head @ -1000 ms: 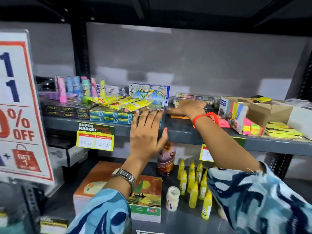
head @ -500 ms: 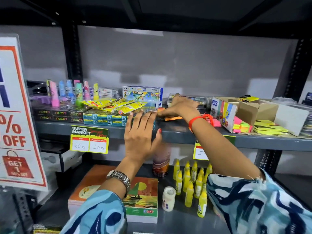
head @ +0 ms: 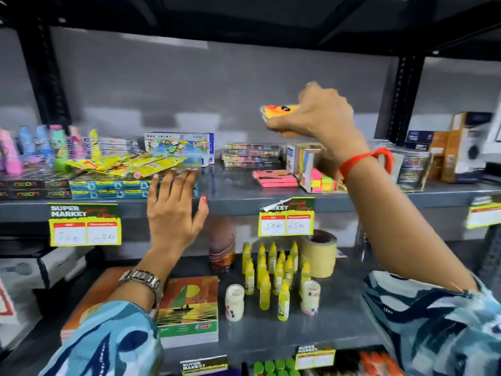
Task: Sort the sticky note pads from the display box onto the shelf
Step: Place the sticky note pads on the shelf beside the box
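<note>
My right hand is raised well above the grey shelf and grips an orange sticky note pad by its edge. The colourful display box stands on the shelf below that hand, partly hidden by my wrist, with neon pads at its front. A stack of pink sticky note pads lies flat on the shelf just left of the box. My left hand rests open against the shelf's front edge, fingers spread, touching the blue packs.
Yellow packets, highlighters and a crayon box fill the shelf's left side; boxes stand at far right. Price tags hang from the shelf's front edge. Below are glue bottles, a tape roll and notebooks.
My right hand has lifted off the shelf with the orange pad and risen up and to the right. The left hand stays at the shelf edge.
</note>
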Motion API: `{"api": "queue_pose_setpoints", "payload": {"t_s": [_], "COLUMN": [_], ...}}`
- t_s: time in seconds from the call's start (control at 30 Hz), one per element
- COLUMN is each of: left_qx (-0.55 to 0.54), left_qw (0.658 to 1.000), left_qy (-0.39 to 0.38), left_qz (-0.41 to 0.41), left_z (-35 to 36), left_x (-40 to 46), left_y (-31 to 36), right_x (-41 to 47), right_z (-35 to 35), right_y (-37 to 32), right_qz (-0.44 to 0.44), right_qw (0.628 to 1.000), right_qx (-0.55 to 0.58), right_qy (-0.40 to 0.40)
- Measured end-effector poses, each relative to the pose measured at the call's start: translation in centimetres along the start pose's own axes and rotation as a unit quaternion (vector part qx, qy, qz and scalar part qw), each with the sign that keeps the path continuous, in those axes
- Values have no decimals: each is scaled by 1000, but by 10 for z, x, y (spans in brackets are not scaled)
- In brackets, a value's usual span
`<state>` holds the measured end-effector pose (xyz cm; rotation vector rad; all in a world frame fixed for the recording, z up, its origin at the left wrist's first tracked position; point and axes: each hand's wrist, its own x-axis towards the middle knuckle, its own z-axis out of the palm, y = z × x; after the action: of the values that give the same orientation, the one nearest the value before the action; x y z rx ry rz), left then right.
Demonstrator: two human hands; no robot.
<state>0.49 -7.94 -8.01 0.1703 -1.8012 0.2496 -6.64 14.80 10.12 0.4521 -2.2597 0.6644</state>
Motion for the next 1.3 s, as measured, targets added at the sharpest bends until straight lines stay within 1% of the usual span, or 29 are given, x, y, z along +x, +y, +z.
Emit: {"api": "queue_pose_setpoints", "payload": {"t_s": [0.2, 0.3, 0.37, 0.57, 0.9, 0.97, 1.0, 1.07, 1.1, 1.13, 1.17, 1.2, 1.3], "left_qx": [-18, -29, -28, -28, -12, -9, -6, 2, 4, 4, 3, 3, 0], "left_qw": [1000, 1000, 1000, 1000, 1000, 1000, 1000, 1000, 1000, 1000, 1000, 1000, 1000], "left_qy": [-3, -1, -1, -5, -2, 0, 0, 2, 3, 4, 5, 6, 7], "left_qz": [-2, -2, -4, -6, -4, -4, -3, -3, -3, -4, -4, -3, 0], "left_z": [-4, -4, -4, -3, 2, 3, 4, 5, 5, 5, 5, 4, 1], "left_x": [0, 1, 1, 1, 0, 0, 0, 0, 0, 0, 0, 0, 1], "left_y": [2, 2, 2, 1, -1, -1, -1, -2, -2, -2, -2, -2, -1], "right_x": [-4, -11, -17, -27, -23, -24, -25, -29, -33, -36, -38, -40, -41], "right_z": [-27, -24, -16, 11, 25, 25, 24, 22, 22, 23, 26, 31, 54], "right_y": [74, 108, 123, 135, 137, 132, 127, 107, 93, 78, 63, 49, 18], "right_qz": [64, 101, 110, 123, 110, 96, 81, 33, -3, -37, -67, -92, -115], "right_qw": [997, 994, 993, 988, 987, 990, 993, 994, 990, 985, 984, 985, 992], "right_qx": [-39, -32, -28, -21, -88, -97, -88, -23, 19, 49, 65, 70, 30], "right_qy": [4, -22, -41, -92, -84, -45, -2, 102, 142, 161, 155, 128, -31]}}
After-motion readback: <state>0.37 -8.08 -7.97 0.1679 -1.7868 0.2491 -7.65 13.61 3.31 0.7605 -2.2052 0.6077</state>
